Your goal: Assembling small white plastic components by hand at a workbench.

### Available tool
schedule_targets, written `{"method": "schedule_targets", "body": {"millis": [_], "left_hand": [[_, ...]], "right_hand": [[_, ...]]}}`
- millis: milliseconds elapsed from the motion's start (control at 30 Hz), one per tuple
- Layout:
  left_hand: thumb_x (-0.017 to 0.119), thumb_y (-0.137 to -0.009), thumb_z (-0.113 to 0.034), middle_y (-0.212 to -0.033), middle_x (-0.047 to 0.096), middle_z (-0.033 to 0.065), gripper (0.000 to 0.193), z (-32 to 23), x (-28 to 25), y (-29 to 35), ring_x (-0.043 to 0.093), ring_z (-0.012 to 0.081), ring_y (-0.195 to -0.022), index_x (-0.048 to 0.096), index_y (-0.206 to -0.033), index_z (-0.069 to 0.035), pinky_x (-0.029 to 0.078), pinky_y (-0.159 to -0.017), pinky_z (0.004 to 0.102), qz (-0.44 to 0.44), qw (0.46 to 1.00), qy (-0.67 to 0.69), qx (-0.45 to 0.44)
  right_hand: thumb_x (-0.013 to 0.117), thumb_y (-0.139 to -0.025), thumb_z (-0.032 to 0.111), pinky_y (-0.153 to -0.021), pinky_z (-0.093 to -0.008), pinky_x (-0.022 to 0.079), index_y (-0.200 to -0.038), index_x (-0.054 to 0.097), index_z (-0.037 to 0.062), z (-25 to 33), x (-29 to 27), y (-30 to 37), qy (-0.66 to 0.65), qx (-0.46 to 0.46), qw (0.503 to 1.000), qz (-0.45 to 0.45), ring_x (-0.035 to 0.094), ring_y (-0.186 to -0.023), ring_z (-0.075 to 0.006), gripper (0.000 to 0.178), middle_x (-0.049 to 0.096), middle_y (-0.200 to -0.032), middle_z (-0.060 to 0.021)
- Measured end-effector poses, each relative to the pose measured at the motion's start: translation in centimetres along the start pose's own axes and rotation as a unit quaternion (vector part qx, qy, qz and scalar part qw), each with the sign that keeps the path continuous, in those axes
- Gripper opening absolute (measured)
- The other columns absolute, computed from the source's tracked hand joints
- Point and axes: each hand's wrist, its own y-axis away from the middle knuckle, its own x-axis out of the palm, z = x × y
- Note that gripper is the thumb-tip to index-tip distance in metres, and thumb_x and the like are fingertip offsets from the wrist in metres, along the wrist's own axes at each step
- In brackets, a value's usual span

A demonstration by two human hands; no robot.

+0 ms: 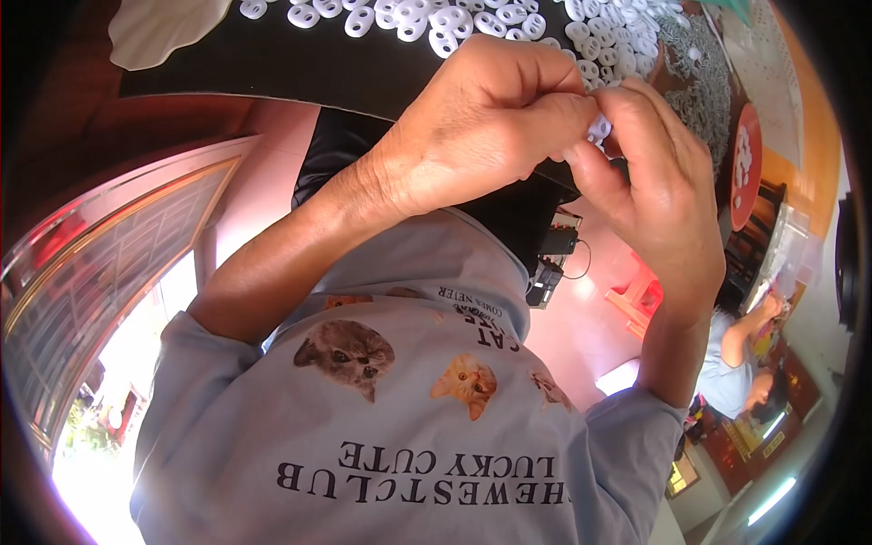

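Up at the dark table's edge, my left hand [495, 118] and my right hand [649, 154] meet, thumbs and forefingers pinched together. Between them shows a small white oval plastic piece [598, 129] with holes in it. Its lower side is covered by my fingers, so I cannot make out whether anything is threaded through it. Just beyond my hands lies a spread of similar white two-holed pieces [413, 16], thickest toward the right. Beside that heap is a tangled pile of small grey parts [699, 100], too fine to name.
A pale scalloped dish [163, 32] sits at the table's far left. On the right is a round red tray [747, 159] with white pieces. Lower down stand a red plastic stool [638, 292] and a black device with a cable [556, 243]. Another person [734, 359] sits farther right.
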Motion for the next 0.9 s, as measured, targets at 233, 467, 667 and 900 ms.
{"method": "schedule_targets", "body": {"millis": [233,467,667,900], "left_hand": [[0.055,-0.090,-0.012,-0.068,0.056,0.0017,0.016,0.0,0.0,0.0,0.052,0.0076,-0.055,0.061,-0.087,0.001,0.039,-0.051,0.0199,0.003,1.000,0.027,-0.006],[0.051,-0.090,-0.013,-0.067,0.053,0.0013,0.018,-0.1,0.2,-0.2,0.047,0.0073,-0.055,0.059,-0.086,0.002,0.035,-0.050,0.0209,0.016,1.000,0.001,-0.019],[0.050,-0.087,-0.015,-0.064,0.049,0.0013,0.019,-0.5,-0.4,-0.4,0.039,0.0064,-0.054,0.059,-0.085,0.003,0.029,-0.048,0.0222,0.064,0.998,-0.027,-0.010],[0.052,-0.087,-0.017,-0.063,0.048,0.0012,0.023,-1.4,-0.6,-0.4,0.041,0.0062,-0.055,0.061,-0.091,0.003,0.029,-0.048,0.0228,0.105,0.991,-0.024,-0.083]], "right_hand": [[0.069,-0.080,0.008,-0.058,-0.0361,0.049,-0.097,0.053,-0.0008,-0.4,0.8,0.7,0.001,0.039,0.999,-0.018,0.058,-0.068,-0.0315,0.025,0.057,-0.086,-0.0132],[0.066,-0.082,0.015,-0.053,-0.0401,0.045,-0.089,0.050,0.0003,-0.8,0.7,0.2,0.021,-0.015,1.000,-0.012,0.054,-0.063,-0.0350,0.022,0.052,-0.080,-0.0136],[0.067,-0.079,0.012,-0.055,-0.0420,0.045,-0.087,0.048,-0.0012,-0.9,0.6,0.2,0.000,-0.027,1.000,0.002,0.054,-0.064,-0.0372,0.024,0.052,-0.082,-0.0156],[0.074,-0.075,0.019,-0.046,-0.0359,0.045,-0.074,0.042,0.0068,-1.0,1.1,0.1,-0.017,-0.045,0.998,-0.050,0.053,-0.056,-0.0246,0.034,0.047,-0.067,-0.0069]]}}
